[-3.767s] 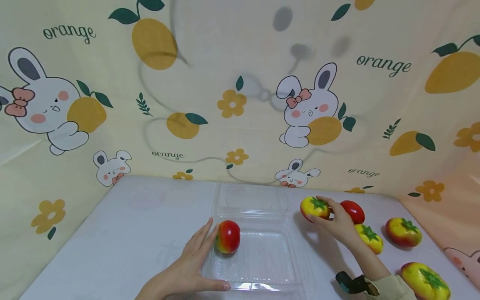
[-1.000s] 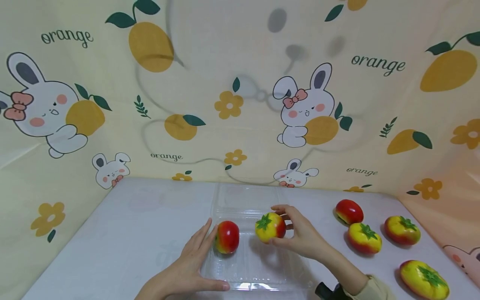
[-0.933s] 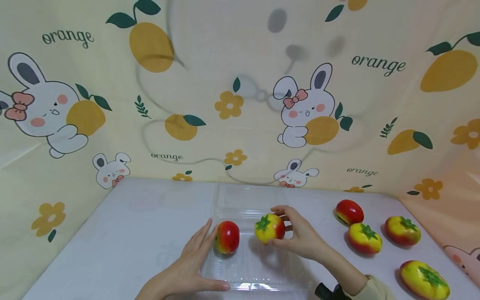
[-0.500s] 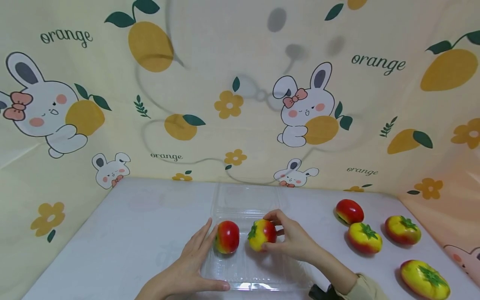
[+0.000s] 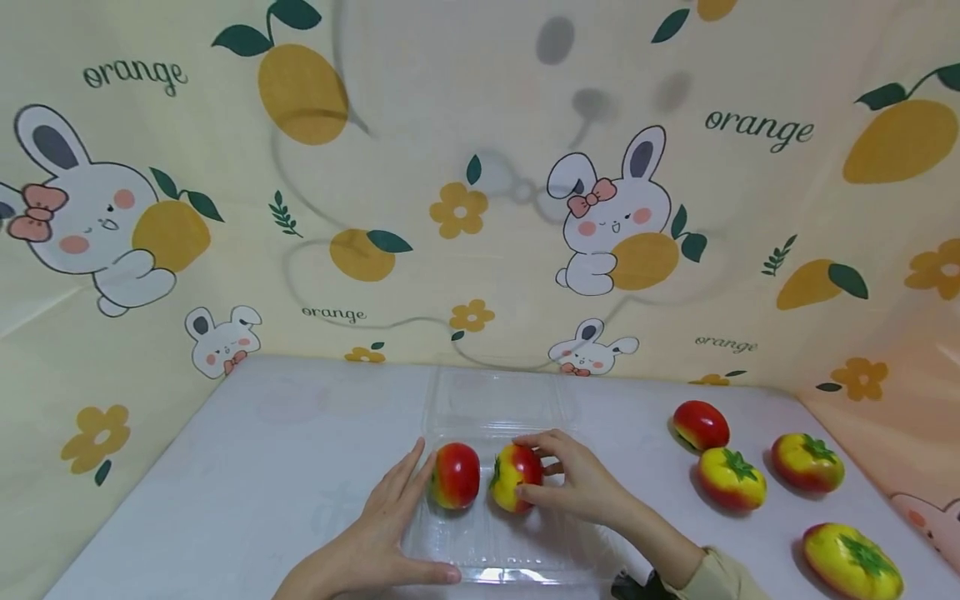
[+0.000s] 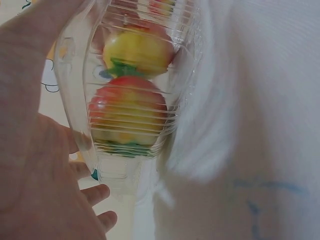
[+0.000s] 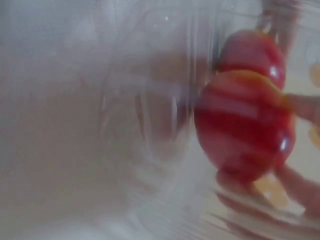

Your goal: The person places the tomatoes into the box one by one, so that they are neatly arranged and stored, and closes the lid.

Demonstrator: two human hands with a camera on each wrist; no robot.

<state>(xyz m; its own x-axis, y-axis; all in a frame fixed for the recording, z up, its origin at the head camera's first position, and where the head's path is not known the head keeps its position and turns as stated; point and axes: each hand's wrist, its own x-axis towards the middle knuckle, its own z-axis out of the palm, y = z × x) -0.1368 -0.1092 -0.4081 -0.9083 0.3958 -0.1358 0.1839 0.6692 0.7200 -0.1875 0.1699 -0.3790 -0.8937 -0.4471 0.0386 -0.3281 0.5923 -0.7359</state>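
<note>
A clear plastic clamshell box (image 5: pixel 540 550) lies on the table with its lid (image 5: pixel 498 396) folded back. My left hand (image 5: pixel 375 533) rests along the box's left side, fingers straight and thumb at the front edge. Inside the box, near these fingers, sits a red toy persimmon (image 5: pixel 456 475) on its side. Just right of it, my right hand (image 5: pixel 573 479) grips another toy persimmon (image 5: pixel 516 477), red and yellow, its green calyx turned left. Through the ribbed wall in the left wrist view, the near persimmon (image 6: pixel 129 112) overlaps the gripped one (image 6: pixel 140 50).
At the table's right are several more toy persimmons: a red one (image 5: pixel 701 425), a yellow one (image 5: pixel 731 479) right by it, one farther right (image 5: pixel 807 462) and one near the front (image 5: pixel 852 560). A printed cloth (image 5: pixel 420 150) rises behind the white table (image 5: pixel 247 467).
My right hand has carried the persimmon from the table's right side into the box and lowered it beside the red one. My left hand has stayed at the box's left side.
</note>
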